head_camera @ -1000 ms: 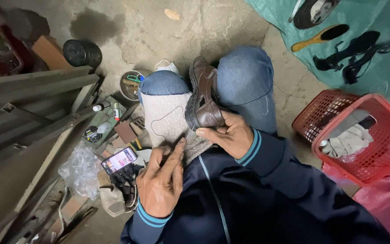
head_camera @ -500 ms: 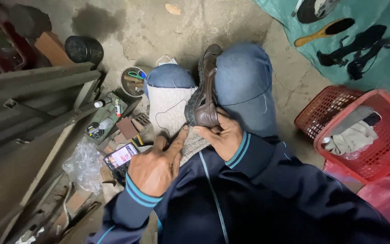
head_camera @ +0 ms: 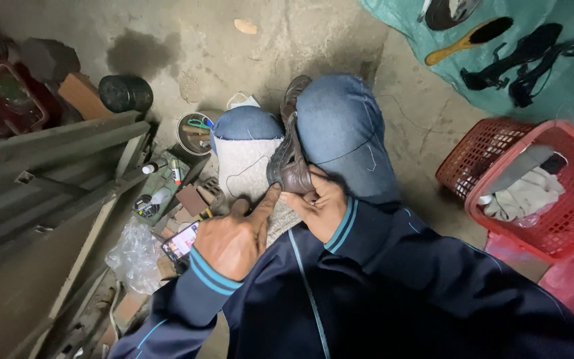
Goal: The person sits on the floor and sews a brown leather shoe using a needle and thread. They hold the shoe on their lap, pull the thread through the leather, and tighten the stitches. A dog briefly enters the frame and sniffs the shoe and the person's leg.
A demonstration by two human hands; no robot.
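Leather item: brown shoe, wedged on edge between the two denim knees, toe pointing to 12 o'clock, heel toward the wearer.
Support: white cloth draped over the left knee, at 9 o'clock of the shoe; a thin dark thread lies across it.
Right hand: closed around the heel end of the shoe, fingers wrapped on the upper, thumb on the near edge.
Left hand: fingers apart, nothing held; index finger extended, its tip touching the shoe's heel at 7 o'clock.
Handling, judged: shoe appears light and semi-stiff; the sole holds its shape while the upper yields under pressure. Worn leather gives fair friction, so slipping is unlikely. It is not fragile.
Hold points, judged: heel counter and sole edge are the firmest; the soft upper will fold if pinched alone. The knee clamp steadies it.
Surroundings, 9 o'clock: phone with lit screen on the floor, clear plastic bag, small bottles, round tin with tools.
Surroundings, 3 o'clock: red baskets holding cloth.
Surroundings, 1 o'clock: green sheet with black sandals and a wooden brush.
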